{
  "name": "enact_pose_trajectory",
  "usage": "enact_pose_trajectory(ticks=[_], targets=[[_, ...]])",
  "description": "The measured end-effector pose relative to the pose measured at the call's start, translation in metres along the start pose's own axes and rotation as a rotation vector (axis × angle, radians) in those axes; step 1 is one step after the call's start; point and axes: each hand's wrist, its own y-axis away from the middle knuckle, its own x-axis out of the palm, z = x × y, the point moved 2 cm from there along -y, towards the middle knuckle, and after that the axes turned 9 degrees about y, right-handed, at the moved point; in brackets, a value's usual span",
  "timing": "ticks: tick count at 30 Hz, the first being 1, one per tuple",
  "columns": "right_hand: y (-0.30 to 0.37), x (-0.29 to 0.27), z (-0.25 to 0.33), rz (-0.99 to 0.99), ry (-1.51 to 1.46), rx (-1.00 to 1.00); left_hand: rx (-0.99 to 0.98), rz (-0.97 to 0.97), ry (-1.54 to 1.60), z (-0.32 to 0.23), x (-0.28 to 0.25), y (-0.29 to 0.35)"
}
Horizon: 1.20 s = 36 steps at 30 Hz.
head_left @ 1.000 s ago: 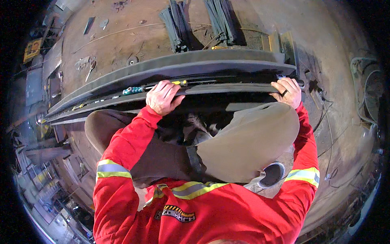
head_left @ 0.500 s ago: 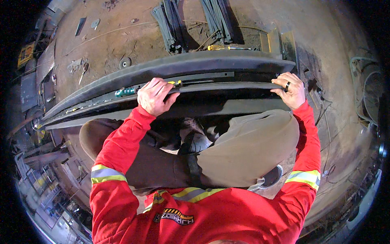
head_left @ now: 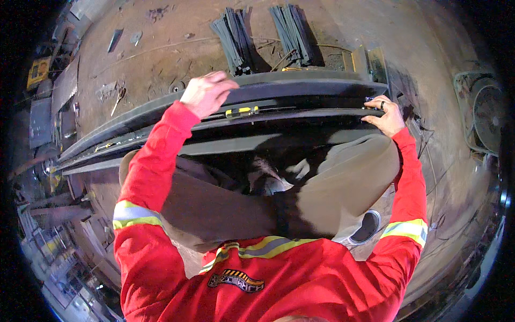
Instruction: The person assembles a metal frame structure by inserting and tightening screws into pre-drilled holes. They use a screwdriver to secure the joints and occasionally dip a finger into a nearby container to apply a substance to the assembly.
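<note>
At twelve o'clock, the beam [head_left: 306, 114] is gripped towards two by the right hand [head_left: 387, 116], seemingly for steadying. A screwdriver [head_left: 242, 112] is laid along it, likely for easy reach; at eleven, the left hand [head_left: 207, 95] is raised, seemingly empty, loosely open.

Observed: 1 long, dark grey metal beam [head_left: 279, 90] lay crosswise, its outline bowed in the fisheye view. A broad flange [head_left: 332, 87] stood along its far side; 1 narrow, dark grey metal rail [head_left: 316, 113] ran nearer, roughly parallel. Between these 2 was a shadowed trough [head_left: 330, 101].
</note>
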Motion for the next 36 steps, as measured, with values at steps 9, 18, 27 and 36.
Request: enact_pose_trajectory(ticks=[9, 18, 27, 36], targets=[[0.01, -0.044, 0.038, -0.077, 0.344, 0.058, 0.62, 0.307, -0.388, -0.063, 0.089, -0.12], [0.058, -0.021, 0.129, -0.597, -0.112, 0.339, 0.643, 0.364, -0.379, -0.073, 0.105, -0.133], [0.07, 0.008, 0.086, -0.749, -0.198, 0.579, 0.586, 0.236, -0.475, -0.077, 0.116, -0.133], [0.061, 0.018, 0.087, -0.677, -0.198, 0.546, 0.434, 0.385, -0.478, -0.086, 0.121, -0.151]])
